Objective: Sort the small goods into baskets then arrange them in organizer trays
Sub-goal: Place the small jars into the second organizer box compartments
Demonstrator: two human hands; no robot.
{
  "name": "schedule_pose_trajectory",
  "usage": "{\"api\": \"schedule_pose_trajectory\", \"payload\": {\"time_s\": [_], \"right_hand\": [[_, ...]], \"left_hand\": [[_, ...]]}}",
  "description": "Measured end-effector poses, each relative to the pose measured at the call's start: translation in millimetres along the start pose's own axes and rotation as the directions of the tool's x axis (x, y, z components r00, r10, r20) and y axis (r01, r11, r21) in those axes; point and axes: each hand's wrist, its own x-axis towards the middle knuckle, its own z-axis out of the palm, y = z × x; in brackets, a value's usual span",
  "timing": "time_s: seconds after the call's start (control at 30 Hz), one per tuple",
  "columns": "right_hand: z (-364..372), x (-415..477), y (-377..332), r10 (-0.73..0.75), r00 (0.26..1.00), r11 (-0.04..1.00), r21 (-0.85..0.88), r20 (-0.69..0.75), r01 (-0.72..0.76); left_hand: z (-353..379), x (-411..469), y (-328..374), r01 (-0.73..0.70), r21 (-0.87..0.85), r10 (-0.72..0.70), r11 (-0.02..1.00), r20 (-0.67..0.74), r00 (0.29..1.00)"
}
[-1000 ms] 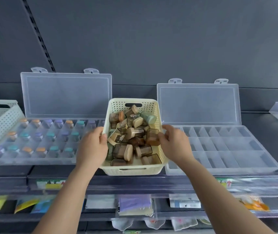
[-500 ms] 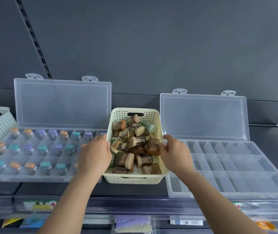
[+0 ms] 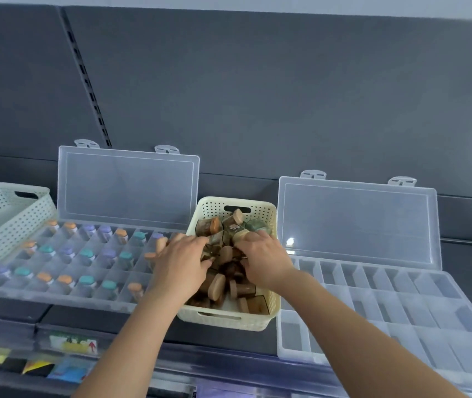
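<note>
A cream perforated basket (image 3: 229,321) stands on the shelf between two clear organizer trays. It holds several brown jars (image 3: 217,285) with tan wooden lids. Both my hands are inside it, on top of the pile. My left hand (image 3: 181,262) reaches in from the left rim, its fingers and thumb curled round a brown jar. My right hand (image 3: 263,259) comes in from the right and curls round another jar near the middle. The right organizer tray (image 3: 401,311) has bare compartments and its lid stands open.
The left organizer tray (image 3: 56,294) holds several small bottles (image 3: 87,281) with orange, teal and purple caps, its lid upright. A white perforated basket (image 3: 5,225) leans at the far left. A lower shelf with packets (image 3: 71,343) lies below the front edge.
Both hands left the basket's side rims and moved inward onto the jars. The basket stays between the trays.
</note>
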Motion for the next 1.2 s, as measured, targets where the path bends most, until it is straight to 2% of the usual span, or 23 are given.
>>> {"api": "schedule_pose_trajectory", "payload": {"time_s": [0.13,0.2,0.37,0.5,0.6,0.73,0.87,0.93,1.03,1.13,1.2], "right_hand": [[-7,2,13,-0.035,0.989,0.992,0.116,-0.144,0.052],[-9,1,16,-0.083,0.990,0.981,0.164,-0.118,0.102],[-8,-6,14,-0.077,0.982,0.983,0.175,0.174,0.046],[-6,-6,21,-0.044,0.994,0.988,0.150,0.095,0.029],[-4,-5,23,-0.027,0.997,0.975,0.223,0.071,0.010],[-2,-9,20,-0.078,0.997,0.963,0.261,0.012,0.072],[-10,-17,27,-0.059,0.989,0.875,0.470,-0.138,0.118],[-18,-22,37,0.006,0.978,0.801,0.586,-0.208,0.120],[-29,-31,56,0.118,0.971,0.697,0.714,-0.206,0.067],[-37,-43,78,0.248,0.956,0.611,0.791,-0.156,-0.029],[-38,-51,93,0.305,0.940,0.593,0.803,-0.151,-0.063]], "left_hand": [[-7,-3,11,0.101,-0.296,-0.112,0.950,-0.023,0.993],[-11,-4,17,0.132,-0.392,-0.150,0.911,-0.014,0.989],[-11,-6,30,0.196,-0.434,-0.172,0.879,0.095,0.981],[-7,-13,31,0.245,-0.474,-0.205,0.846,0.135,0.969],[-6,-18,33,0.281,-0.505,-0.241,0.816,0.144,0.960],[-4,-22,33,0.339,-0.581,-0.342,0.740,0.108,0.933],[-5,-22,34,0.307,-0.698,-0.372,0.647,0.063,0.926],[-8,-21,42,0.294,-0.800,-0.408,0.524,0.067,0.910],[-12,-19,62,0.264,-0.903,-0.417,0.338,0.108,0.902],[-12,-13,83,0.240,-0.926,-0.382,0.292,0.117,0.917],[-9,-9,97,0.244,-0.922,-0.354,0.300,0.130,0.926]]}}
